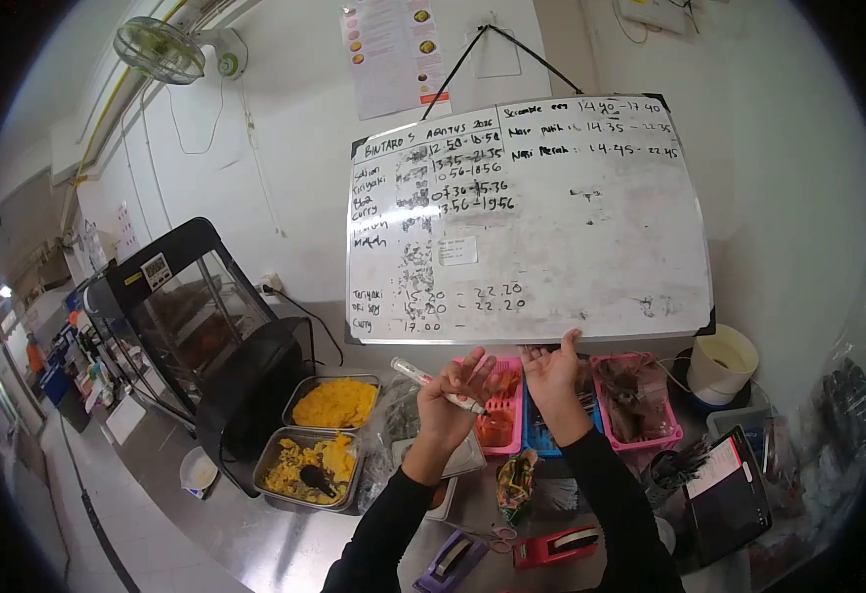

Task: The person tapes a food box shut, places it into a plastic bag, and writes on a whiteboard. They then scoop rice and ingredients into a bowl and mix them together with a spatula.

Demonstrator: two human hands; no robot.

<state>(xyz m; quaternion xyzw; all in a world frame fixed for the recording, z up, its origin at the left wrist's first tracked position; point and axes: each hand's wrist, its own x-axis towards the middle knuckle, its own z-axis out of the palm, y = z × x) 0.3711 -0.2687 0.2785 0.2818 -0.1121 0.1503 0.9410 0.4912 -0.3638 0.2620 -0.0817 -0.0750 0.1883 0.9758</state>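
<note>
A marker is grasped slantwise in the fingers of the left hand above the cluttered surface; the right hand is held open, unladen, near the whiteboard's lower edge. Should the seemingly light grip be loosened, the marker could be dropped into 1 pink basket nearby.

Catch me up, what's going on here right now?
The person's left hand holds a slim white marker. The right hand is open by the lower edge of a large rectangular whiteboard; whether it touches isn't clear. The board carries handwritten entries with times; its bottom "Curry" line shows 17.00 and a dash, with no second time.
</note>
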